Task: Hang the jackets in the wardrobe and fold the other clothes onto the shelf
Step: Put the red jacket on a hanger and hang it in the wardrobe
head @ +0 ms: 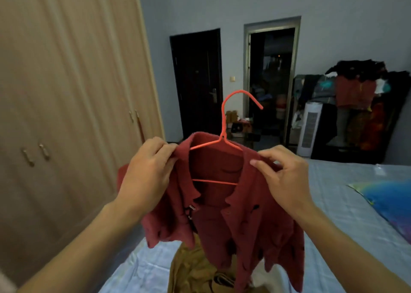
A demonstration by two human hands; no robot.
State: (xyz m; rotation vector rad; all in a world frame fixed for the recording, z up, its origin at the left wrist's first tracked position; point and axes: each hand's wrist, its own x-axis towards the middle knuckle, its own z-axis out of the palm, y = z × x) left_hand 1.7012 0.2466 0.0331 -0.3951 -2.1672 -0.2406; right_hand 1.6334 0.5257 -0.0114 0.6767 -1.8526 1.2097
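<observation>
A dark red knitted jacket with a notched collar (pixel 224 215) hangs on a thin orange-red wire hanger (pixel 222 141), held up in the air in front of the person, above the bed with the pale blue checked cover (pixel 338 203). The left hand (pixel 148 170) has its grip curled round the jacket's left shoulder, thumb and fingers pinching the fabric by the collar. The right hand (pixel 282 175) pinches the other shoulder, its thumb laid on the front of the cloth and its fingers curled behind. The hanger's hook stands upright above the collar, free of any rail. Under the jacket's hem, a crumpled olive-brown garment (pixel 191 268) lies on the bed. To the left stands the light wooden wardrobe with closed doors (pixel 66 92). At the far wall a dark rack heaped with clothes (pixel 367 97) stands beside a white tower fan (pixel 309 128).
</observation>
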